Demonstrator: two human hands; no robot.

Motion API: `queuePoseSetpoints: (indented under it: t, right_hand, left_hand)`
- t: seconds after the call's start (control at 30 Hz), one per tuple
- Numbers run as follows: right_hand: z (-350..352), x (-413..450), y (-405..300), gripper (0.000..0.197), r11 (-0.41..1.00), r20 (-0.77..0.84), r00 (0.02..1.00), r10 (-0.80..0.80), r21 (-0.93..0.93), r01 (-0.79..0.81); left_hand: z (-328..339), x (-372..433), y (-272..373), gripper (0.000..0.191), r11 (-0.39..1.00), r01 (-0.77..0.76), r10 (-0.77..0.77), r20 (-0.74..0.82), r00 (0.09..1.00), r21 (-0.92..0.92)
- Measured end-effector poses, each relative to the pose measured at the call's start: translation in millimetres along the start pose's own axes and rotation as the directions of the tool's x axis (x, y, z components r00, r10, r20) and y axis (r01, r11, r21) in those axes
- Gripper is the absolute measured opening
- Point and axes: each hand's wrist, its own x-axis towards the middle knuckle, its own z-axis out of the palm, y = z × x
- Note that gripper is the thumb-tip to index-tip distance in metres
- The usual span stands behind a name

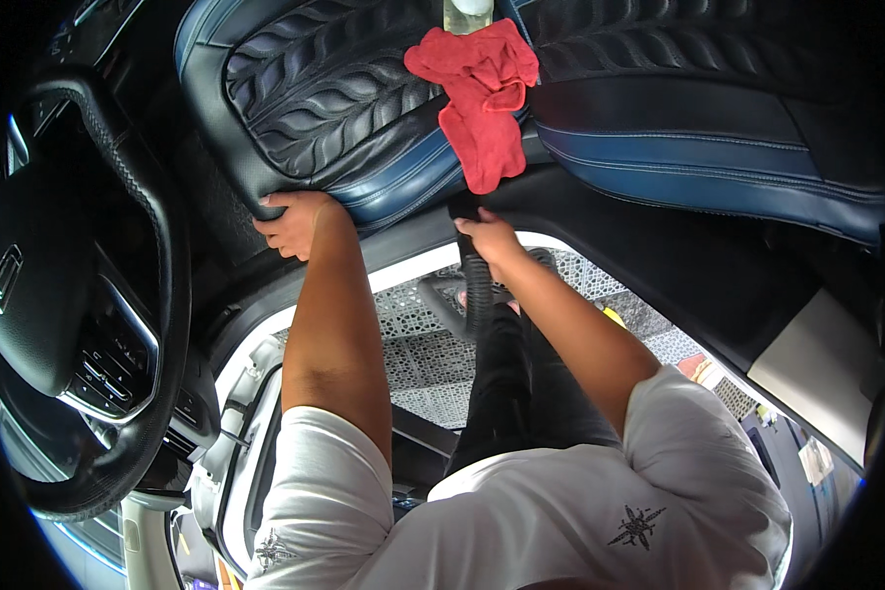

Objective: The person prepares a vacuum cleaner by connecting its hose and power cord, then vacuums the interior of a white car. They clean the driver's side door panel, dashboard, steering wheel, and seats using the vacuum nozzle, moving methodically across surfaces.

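Note:
My left hand [295, 225] grips the front outer corner of the black and blue leather car seat cushion [324, 110], its fingers curled at the edge. My right hand [493, 240] is closed around the dark end piece of a ribbed black vacuum hose [477, 287], beside the seat near the door sill. The nozzle's tip is lost in the dark gap below the seat. A crumpled red cloth [487, 96] hangs over the seat's side, just above my right hand. Behind it stands a clear container [468, 18] with pale liquid, cut off by the picture's top edge.
The steering wheel [147, 199] is close on the left. At right rises the seat backrest [693, 140] with blue side trim. A white-edged door sill [405, 269] runs below my hands, with grey grid floor tiles [428, 376] outside. The open door [254, 442] is at lower left.

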Motion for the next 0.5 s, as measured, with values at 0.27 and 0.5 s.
queuePoseSetpoints:
  t: [0.27, 0.5]
  right_hand:
    - [-39, 67, -11, 0.074, 0.912, -0.282, 0.905, -0.320, -0.350, 0.213]
    - [-3, -54, -10, 0.085, 0.938, -0.132, 0.987, -0.088, -0.344, 0.037]
  left_hand:
    - [5, 1, 2, 0.063, 1.000, -0.003, 0.003, -0.017, 1.000, 0.001]
    - [-1, 0, -2, 0.063, 1.000, 0.005, -0.005, -0.006, 1.000, 0.010]
